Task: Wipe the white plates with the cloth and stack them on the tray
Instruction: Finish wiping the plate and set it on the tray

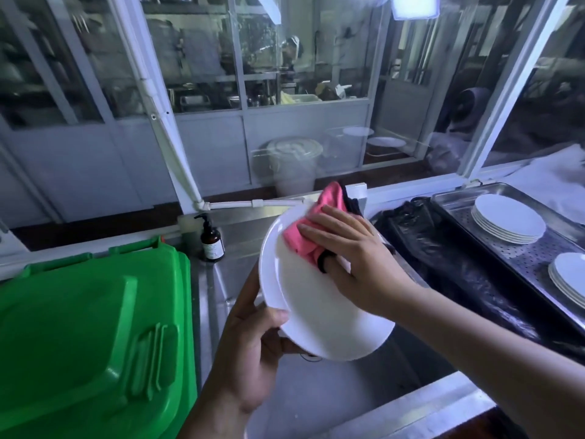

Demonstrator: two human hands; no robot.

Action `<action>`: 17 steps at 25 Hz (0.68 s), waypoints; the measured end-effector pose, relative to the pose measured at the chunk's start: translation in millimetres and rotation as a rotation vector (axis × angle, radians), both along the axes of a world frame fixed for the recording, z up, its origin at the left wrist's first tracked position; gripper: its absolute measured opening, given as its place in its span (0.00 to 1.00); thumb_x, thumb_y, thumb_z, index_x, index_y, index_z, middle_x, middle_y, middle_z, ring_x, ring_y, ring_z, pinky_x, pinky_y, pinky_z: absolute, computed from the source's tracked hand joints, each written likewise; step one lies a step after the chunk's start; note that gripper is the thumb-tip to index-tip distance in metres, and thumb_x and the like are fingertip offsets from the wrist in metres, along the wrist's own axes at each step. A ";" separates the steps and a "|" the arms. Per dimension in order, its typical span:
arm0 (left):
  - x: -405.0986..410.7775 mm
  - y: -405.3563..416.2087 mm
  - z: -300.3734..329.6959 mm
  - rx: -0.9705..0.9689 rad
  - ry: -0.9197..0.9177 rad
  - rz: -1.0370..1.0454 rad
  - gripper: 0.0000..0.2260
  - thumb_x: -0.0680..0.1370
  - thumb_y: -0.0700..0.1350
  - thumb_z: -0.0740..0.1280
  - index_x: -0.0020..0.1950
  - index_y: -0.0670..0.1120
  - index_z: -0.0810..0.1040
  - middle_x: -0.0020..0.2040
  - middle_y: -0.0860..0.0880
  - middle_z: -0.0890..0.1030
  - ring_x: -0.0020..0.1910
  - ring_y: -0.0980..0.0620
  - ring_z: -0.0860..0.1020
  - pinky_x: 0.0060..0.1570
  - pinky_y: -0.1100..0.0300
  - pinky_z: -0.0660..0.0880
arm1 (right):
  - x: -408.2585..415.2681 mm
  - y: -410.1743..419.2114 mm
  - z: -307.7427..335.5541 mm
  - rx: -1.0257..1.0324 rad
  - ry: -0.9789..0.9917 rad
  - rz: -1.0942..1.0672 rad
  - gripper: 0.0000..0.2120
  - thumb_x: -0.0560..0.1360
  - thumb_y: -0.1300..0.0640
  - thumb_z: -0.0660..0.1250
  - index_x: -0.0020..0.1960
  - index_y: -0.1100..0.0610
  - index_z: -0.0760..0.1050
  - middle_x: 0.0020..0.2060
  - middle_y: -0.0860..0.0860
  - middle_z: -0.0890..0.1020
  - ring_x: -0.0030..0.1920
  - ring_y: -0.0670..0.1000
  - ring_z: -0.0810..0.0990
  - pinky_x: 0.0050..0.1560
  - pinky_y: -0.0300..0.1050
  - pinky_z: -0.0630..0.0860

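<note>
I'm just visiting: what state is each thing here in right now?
Plate: held tilted, being wiped.
Cloth: pressed on the plate.
Left hand: grips the plate's rim.
Right hand: presses the cloth with flat fingers.
Tray: holds two plate stacks.
Bin: lid closed.
Pump bottle: upright.
</note>
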State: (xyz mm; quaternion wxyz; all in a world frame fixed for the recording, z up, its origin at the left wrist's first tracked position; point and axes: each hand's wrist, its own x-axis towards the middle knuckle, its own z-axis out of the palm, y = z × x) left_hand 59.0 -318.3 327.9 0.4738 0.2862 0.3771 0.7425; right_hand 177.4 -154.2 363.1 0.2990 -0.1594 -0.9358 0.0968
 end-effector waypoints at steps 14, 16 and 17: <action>-10.4 -5.9 -27.5 -0.095 0.055 0.066 0.39 0.63 0.39 0.69 0.74 0.58 0.73 0.64 0.44 0.81 0.57 0.41 0.83 0.43 0.35 0.80 | 72.5 -40.6 -13.1 -0.622 -0.413 0.281 0.29 0.69 0.72 0.65 0.59 0.44 0.83 0.54 0.38 0.81 0.56 0.42 0.80 0.56 0.33 0.72; -9.6 -3.6 -28.4 -0.115 -0.001 0.027 0.38 0.64 0.35 0.67 0.72 0.60 0.75 0.64 0.45 0.82 0.55 0.40 0.83 0.43 0.32 0.80 | 74.0 -24.5 16.8 -0.564 -0.303 0.293 0.26 0.69 0.72 0.66 0.59 0.49 0.84 0.54 0.42 0.83 0.56 0.44 0.81 0.57 0.35 0.74; -8.0 -2.2 -28.4 -0.107 -0.012 0.001 0.37 0.64 0.35 0.68 0.71 0.60 0.75 0.63 0.44 0.82 0.56 0.40 0.83 0.42 0.32 0.80 | 70.7 -18.6 26.1 -0.406 -0.183 0.256 0.24 0.70 0.69 0.66 0.60 0.50 0.84 0.56 0.44 0.83 0.58 0.44 0.79 0.60 0.37 0.73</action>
